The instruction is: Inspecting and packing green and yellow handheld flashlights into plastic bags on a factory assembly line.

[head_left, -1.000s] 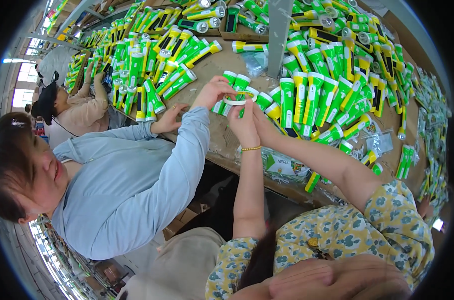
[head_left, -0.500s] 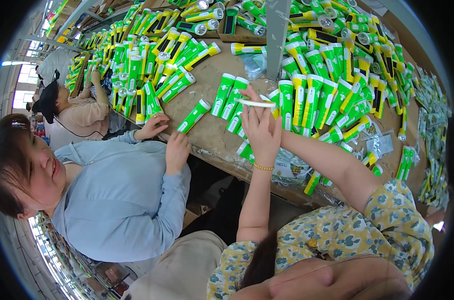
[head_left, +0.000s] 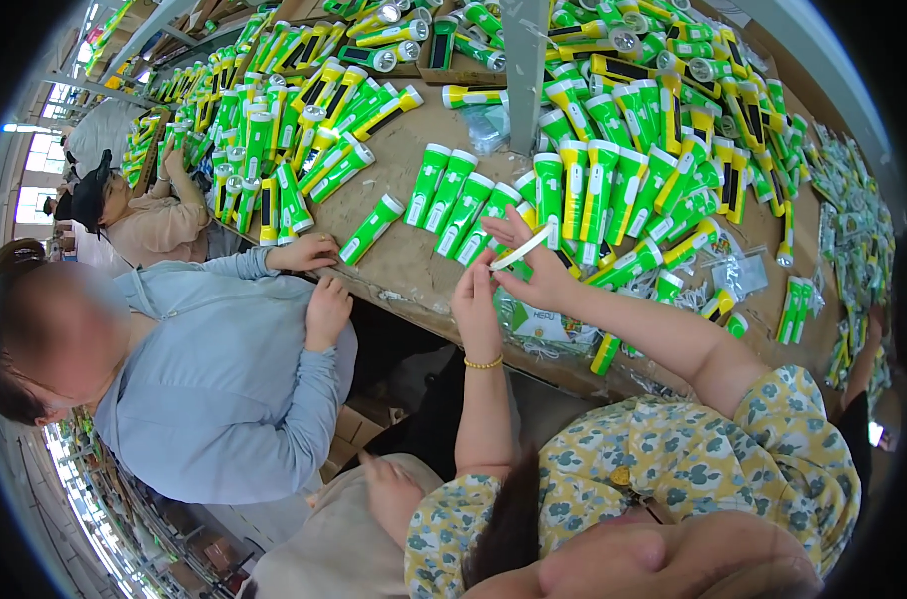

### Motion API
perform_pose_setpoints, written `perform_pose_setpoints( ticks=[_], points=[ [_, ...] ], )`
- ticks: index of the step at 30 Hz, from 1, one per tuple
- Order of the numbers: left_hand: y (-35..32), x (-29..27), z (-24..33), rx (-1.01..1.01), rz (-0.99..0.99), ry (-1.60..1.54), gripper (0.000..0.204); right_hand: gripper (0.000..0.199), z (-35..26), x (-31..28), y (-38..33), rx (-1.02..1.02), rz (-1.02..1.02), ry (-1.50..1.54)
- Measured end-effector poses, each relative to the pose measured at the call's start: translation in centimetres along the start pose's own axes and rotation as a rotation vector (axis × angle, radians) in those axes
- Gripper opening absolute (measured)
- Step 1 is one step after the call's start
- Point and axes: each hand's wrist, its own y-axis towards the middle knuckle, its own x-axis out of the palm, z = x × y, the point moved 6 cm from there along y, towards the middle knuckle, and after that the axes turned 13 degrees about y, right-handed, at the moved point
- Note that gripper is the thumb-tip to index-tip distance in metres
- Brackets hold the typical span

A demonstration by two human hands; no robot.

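Note:
A narrow white band (head_left: pixel 525 250), possibly a looped cord or strap, slants across between my hands above the table edge. My left hand (head_left: pixel 476 302), with a beaded bracelet at the wrist, pinches its lower end between thumb and fingertips. My right hand (head_left: pixel 538 275) is open beside it, fingers stretched out and the band lying across them; whether it loops round them I cannot tell. Just beyond my hands, green-and-white flashlights (head_left: pixel 463 205) lie in a slanted row. Further flashlights, green and yellow (head_left: pixel 598 190), lie side by side to the right.
A grey metal post (head_left: pixel 526 75) rises beyond my hands. Heaped flashlights (head_left: pixel 673 60) fill the far right. Clear plastic bags (head_left: pixel 741 275) and a printed bag (head_left: pixel 543 324) lie nearby. At left, a co-worker in blue (head_left: pixel 234 389) rests both hands at the table edge. Another person's hand (head_left: pixel 391 491) lies on beige cloth.
My left hand has moved lower left and now pinches the white band. The band has tilted from nearly level to slanting. A hand has appeared on the beige cloth.

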Motion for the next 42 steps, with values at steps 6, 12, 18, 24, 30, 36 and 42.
perform_pose_setpoints(
  ticks=[6, 12, 18, 24, 30, 36, 42],
  points=[
    [-1.1, 2.3, 0.5, -0.074, -0.141, -0.389, 0.033, 0.083, -1.8, -1.4, -1.7, -0.008, 0.086, -0.197],
    [-1.7, 3.6, 0.2, -0.131, -0.123, -0.292, 0.025, 0.083, -3.2, -1.6, -2.2, -0.013, 0.106, -0.522],
    [-1.3, 3.4, -0.9, -0.063, 0.002, -0.167, 0.016, 0.074, -3.4, -1.8, -2.8, -0.066, 0.044, -0.858],
    [-0.6, 3.7, -1.6, 0.015, 0.117, 0.025, 0.012, 0.082, -4.3, -4.2, -3.4, 0.002, 0.057, -1.087],
    [-1.2, 6.0, -1.6, 0.022, -0.072, -0.154, 0.017, 0.038, -1.4, -5.4, -4.3, 0.382, 0.241, -0.094],
    [-2.4, 4.6, 0.8, 0.236, 0.136, 0.241, 0.018, 0.021, -1.3, -4.7, -4.1, 0.47, 0.347, -0.177],
    [-2.7, 4.3, 1.3, 0.243, 0.186, 0.35, 0.023, 0.021, -1.0, -4.6, -5.0, 0.274, 0.36, -0.253]
  ],
)
